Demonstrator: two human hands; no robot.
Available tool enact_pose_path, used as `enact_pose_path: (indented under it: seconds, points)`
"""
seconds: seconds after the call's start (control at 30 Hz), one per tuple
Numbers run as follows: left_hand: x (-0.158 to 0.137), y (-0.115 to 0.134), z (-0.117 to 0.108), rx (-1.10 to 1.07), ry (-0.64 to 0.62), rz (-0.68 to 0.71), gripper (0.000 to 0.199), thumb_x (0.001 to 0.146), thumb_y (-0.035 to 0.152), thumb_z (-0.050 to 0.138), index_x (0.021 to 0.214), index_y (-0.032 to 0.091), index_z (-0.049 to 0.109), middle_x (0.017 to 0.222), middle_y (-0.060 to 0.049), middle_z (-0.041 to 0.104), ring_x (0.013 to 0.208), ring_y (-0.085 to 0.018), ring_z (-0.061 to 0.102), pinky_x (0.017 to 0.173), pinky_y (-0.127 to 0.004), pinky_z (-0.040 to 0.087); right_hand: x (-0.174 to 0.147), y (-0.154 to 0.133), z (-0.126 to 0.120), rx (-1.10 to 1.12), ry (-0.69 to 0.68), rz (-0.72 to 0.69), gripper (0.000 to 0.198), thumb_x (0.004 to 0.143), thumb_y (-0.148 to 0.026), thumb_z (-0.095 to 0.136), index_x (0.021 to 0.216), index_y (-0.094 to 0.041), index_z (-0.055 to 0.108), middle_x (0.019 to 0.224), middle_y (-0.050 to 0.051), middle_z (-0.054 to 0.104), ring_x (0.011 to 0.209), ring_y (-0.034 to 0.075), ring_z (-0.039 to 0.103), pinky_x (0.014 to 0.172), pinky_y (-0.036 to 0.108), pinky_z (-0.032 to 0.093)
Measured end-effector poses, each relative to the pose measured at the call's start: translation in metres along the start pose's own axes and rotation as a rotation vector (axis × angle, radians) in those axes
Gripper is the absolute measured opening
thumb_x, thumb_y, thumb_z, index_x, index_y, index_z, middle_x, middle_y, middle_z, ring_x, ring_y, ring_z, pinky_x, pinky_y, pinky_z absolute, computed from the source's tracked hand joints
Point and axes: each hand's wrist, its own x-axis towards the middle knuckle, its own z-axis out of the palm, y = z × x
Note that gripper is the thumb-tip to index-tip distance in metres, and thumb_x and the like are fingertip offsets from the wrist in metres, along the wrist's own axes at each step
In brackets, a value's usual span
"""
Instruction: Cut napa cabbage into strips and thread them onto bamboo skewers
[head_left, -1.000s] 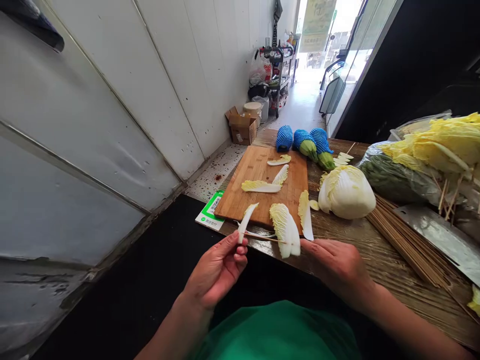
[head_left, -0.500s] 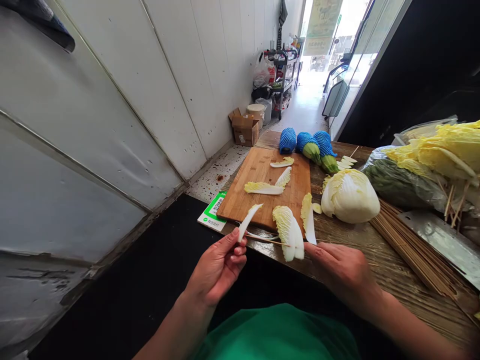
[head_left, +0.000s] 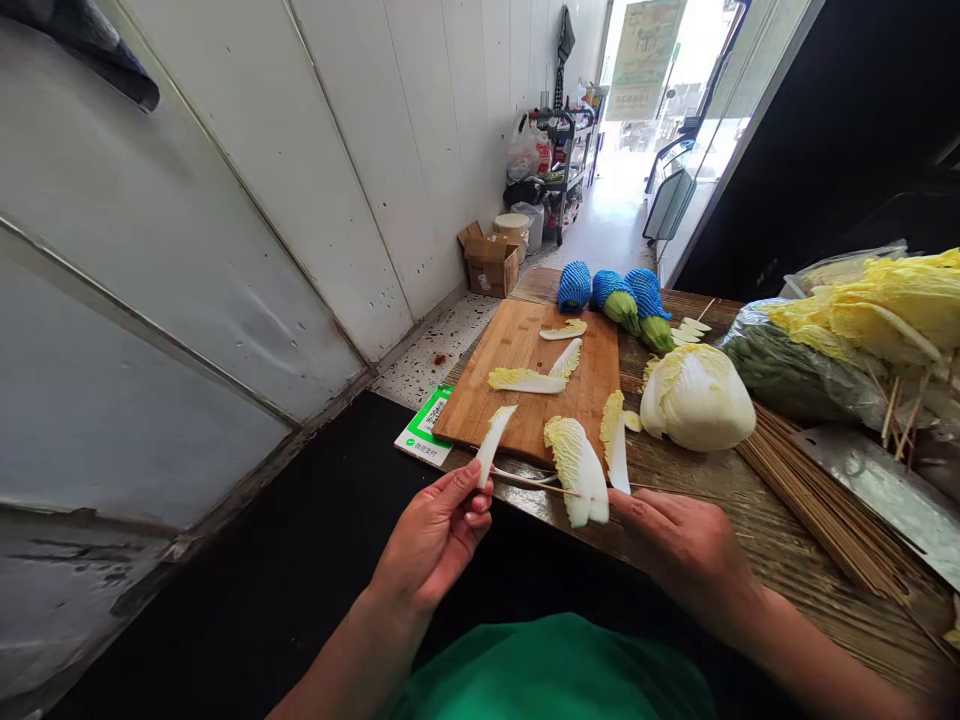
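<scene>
My left hand (head_left: 442,530) pinches a narrow white cabbage strip (head_left: 495,440) between thumb and fingers. From that strip a thin bamboo skewer (head_left: 541,487) runs right, through a wider, frilled cabbage leaf piece (head_left: 576,470) that hangs past the table edge. My right hand (head_left: 682,535) is closed around the skewer, its fingertips just right of that wider piece. Another slim leaf piece (head_left: 615,445) stands beside those fingertips; whether it is on the skewer I cannot tell. Whether the skewer's tip has entered the left strip is hidden.
Several leaf strips (head_left: 525,381) lie on the wooden cutting board (head_left: 472,400). To its right sit a cabbage head (head_left: 697,398), bundled skewers (head_left: 817,505) and a cleaver (head_left: 892,490). Zucchini in blue netting (head_left: 619,300) line the far side; bagged greens (head_left: 795,360) are at right.
The cabbage strip in my left hand has shifted slightly left and stands a bit more upright. My right hand and the skewered piece have barely moved. The view has tilted a little.
</scene>
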Motion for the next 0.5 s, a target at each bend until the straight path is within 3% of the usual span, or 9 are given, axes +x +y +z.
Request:
enact_pose_path:
  seconds: [0.23, 0.5]
  points:
    - [-0.0012, -0.0003, 0.0017, 0.055, 0.033, 0.044, 0.003, 0.072, 0.009, 0.062, 0.069, 0.008, 0.062, 0.064, -0.002, 0.053, 0.051, -0.004, 0.047, 0.041, -0.011, 0.041, 0.0005, 0.0005, -0.0024, -0.010, 0.015, -0.049, 0.022, 0.084, -0.009, 0.039, 0.094, -0.014, 0.059, 0.061, 0.002, 0.058, 0.051, 0.011, 0.049, 0.050, 0.022, 0.034]
    - [0.0033, -0.0008, -0.0007, 0.122, -0.014, -0.013, 0.004, 0.069, 0.010, 0.066, 0.068, 0.007, 0.063, 0.062, -0.002, 0.052, 0.051, -0.003, 0.046, 0.044, -0.011, 0.041, -0.0006, 0.0007, -0.0063, -0.078, -0.033, -0.046, 0.022, 0.085, -0.010, 0.038, 0.091, -0.014, 0.058, 0.058, 0.000, 0.053, 0.049, 0.011, 0.045, 0.048, 0.024, 0.028]
